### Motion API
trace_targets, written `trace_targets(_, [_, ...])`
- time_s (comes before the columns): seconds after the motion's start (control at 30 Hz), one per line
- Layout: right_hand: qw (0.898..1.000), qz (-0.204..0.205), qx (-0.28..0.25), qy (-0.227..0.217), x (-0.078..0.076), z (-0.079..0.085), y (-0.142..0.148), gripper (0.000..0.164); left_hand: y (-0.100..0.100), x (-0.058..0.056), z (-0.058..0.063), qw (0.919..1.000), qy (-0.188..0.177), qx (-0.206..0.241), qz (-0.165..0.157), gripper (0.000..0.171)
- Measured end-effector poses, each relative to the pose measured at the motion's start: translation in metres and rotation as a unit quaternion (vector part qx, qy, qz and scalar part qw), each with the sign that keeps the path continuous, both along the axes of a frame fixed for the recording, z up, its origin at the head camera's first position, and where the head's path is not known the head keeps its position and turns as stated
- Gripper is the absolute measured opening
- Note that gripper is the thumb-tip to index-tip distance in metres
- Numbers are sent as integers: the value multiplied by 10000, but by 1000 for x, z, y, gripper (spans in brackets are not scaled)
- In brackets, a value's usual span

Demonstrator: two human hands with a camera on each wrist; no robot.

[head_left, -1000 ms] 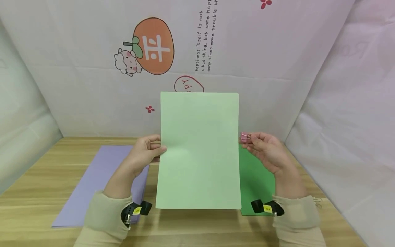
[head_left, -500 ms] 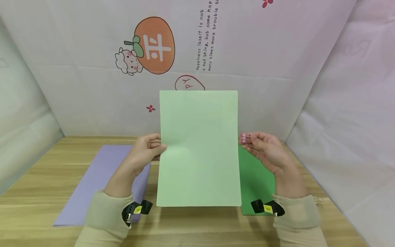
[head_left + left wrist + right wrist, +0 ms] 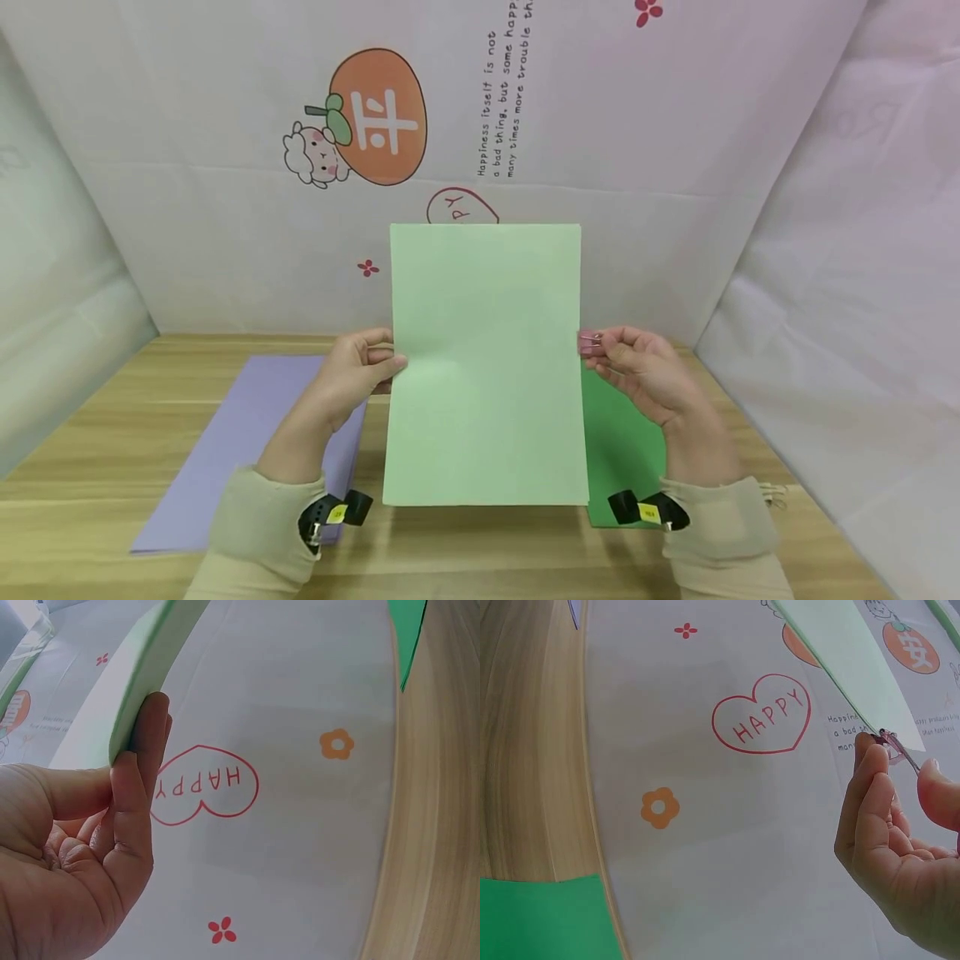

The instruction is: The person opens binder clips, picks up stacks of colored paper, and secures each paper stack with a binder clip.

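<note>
A stack of light green paper [image 3: 486, 367] is held upright above the table. My left hand [image 3: 360, 367] pinches its left edge, thumb on the near face and fingers behind, as the left wrist view shows with the stack's thick edge [image 3: 142, 682]. At the opposite edge my right hand [image 3: 641, 367] pinches a pink binder clip [image 3: 591, 343] by its wire handles. In the right wrist view the clip [image 3: 889, 742] sits right at the paper's edge, its mouth facing the sheets.
Purple paper [image 3: 225, 450] lies on the wooden table [image 3: 67, 450] at the left, and dark green paper [image 3: 622, 450] at the right. Small wire clip handles [image 3: 772, 496] show beside the right sleeve. White printed cloth [image 3: 225, 250] hangs behind and at both sides.
My right hand has moved slightly left, bringing the pink binder clip from just beside the light green paper to its right edge. My left hand keeps its pinch on the stack.
</note>
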State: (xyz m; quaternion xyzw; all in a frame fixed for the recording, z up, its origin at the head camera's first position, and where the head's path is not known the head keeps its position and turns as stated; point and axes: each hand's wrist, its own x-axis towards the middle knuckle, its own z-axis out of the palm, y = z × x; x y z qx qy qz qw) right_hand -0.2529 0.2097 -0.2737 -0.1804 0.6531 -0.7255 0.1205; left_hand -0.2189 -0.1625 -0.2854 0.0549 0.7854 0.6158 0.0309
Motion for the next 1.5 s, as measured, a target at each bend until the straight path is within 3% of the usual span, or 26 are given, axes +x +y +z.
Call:
trace_targets(0.47, [10000, 44, -74, 5, 1, -4, -5, 11, 2, 0, -3, 9998, 192, 108, 1, 52])
trace_targets(0.73, [9985, 390, -393, -55, -2, -7, -4, 16, 3, -2, -8, 9993, 357, 114, -36, 33])
trace_targets(1.1, [9976, 447, -524, 107, 1, -1, -2, 21, 0, -3, -6, 9989, 454, 108, -50, 29])
trace_targets(1.3, [9984, 423, -377, 93, 1, 2, -1, 20, -3, -2, -6, 9992, 375, 110, -89, 48])
trace_targets(1.5, [9991, 306, -283, -58, 0, 0, -5, 19, -6, -2, -11, 9993, 203, 86, -294, 55])
